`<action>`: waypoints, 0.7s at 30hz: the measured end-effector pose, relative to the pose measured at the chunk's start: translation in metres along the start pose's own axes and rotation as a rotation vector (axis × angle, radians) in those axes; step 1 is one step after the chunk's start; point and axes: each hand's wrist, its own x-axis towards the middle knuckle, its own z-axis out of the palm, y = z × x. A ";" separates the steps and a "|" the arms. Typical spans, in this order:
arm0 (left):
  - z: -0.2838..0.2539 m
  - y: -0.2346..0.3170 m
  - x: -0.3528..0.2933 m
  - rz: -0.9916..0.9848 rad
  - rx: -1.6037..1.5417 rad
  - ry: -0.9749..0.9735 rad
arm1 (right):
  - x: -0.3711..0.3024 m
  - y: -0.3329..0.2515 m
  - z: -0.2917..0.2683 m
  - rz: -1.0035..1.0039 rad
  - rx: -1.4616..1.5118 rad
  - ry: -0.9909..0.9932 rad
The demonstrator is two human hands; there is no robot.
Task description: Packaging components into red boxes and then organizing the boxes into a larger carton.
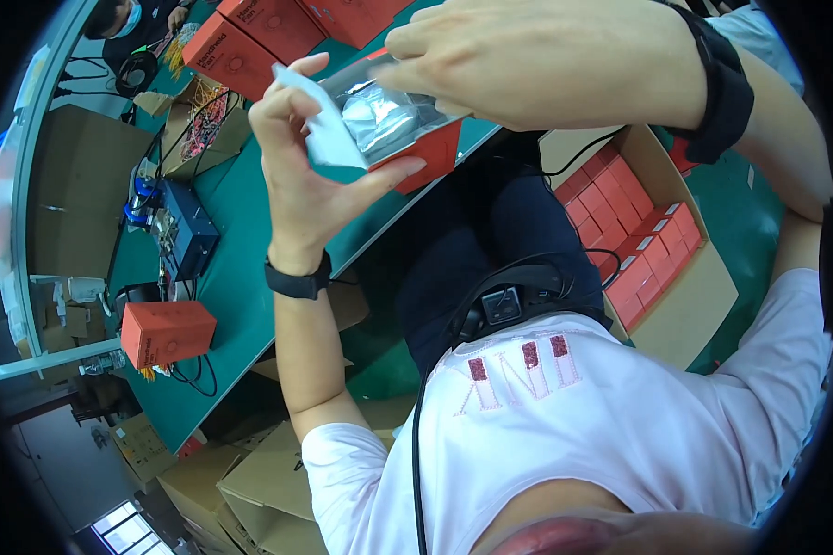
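My left hand (310, 171) grips a small red box (432, 157), its thumb pressed along the red side and its fingers behind the raised white flap (324, 125). The box is open at the top and tilted. Inside lies a shiny silver bag (384, 118). Over the box's far edge my right hand (518, 60) bends with its fingers curled together at the opening. The fingertips are slightly blurred, and whatever they hold is hidden. Both wrists wear black bands.
Red boxes (227, 55) stand at the table's far side. Another red box (167, 333) and a blue device (190, 231) rest on the green table (259, 236). A carton (690, 310) of red boxes stands at right. Cables lie about; another person (143, 37) is at far left.
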 end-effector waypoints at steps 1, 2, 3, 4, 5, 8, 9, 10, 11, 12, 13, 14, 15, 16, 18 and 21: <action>0.005 -0.001 -0.001 0.003 -0.007 -0.009 | 0.000 0.000 0.009 0.031 0.045 0.131; 0.009 0.000 -0.002 0.026 0.004 0.030 | -0.001 0.000 0.013 0.061 0.088 0.264; 0.011 0.001 -0.003 0.048 0.016 0.068 | -0.005 0.001 0.011 0.067 0.091 0.270; 0.011 0.006 0.003 0.053 0.020 0.049 | -0.001 -0.005 -0.005 0.231 0.191 0.101; 0.006 0.012 0.009 0.053 0.082 0.005 | 0.000 -0.008 -0.014 0.384 0.289 -0.075; -0.009 0.034 0.030 0.070 0.296 -0.110 | 0.013 0.001 0.045 0.531 0.264 0.180; -0.012 0.038 0.037 0.085 0.375 -0.170 | 0.017 0.028 0.090 0.083 -0.154 0.611; -0.019 0.033 0.034 0.052 0.369 -0.192 | 0.027 0.028 0.109 0.078 -0.139 0.624; -0.019 0.036 0.033 0.024 0.419 -0.248 | 0.036 0.028 0.119 0.251 0.077 0.747; -0.016 0.039 0.032 -0.004 0.468 -0.306 | 0.041 0.029 0.128 0.425 0.301 0.858; -0.012 0.038 0.027 -0.052 0.495 -0.340 | 0.044 0.028 0.131 0.414 0.320 0.867; -0.008 0.037 0.024 -0.077 0.471 -0.361 | 0.048 0.027 0.134 0.483 0.243 0.816; -0.002 0.038 0.022 -0.102 0.445 -0.381 | 0.050 0.026 0.137 0.552 0.165 0.762; 0.006 0.043 0.025 -0.123 0.458 -0.420 | 0.049 0.027 0.139 0.554 0.182 0.764; 0.017 0.032 0.027 -0.105 0.447 -0.425 | 0.046 0.031 0.143 0.628 0.348 0.669; 0.033 0.012 0.028 -0.174 0.414 -0.410 | 0.037 0.051 0.171 0.648 0.444 0.761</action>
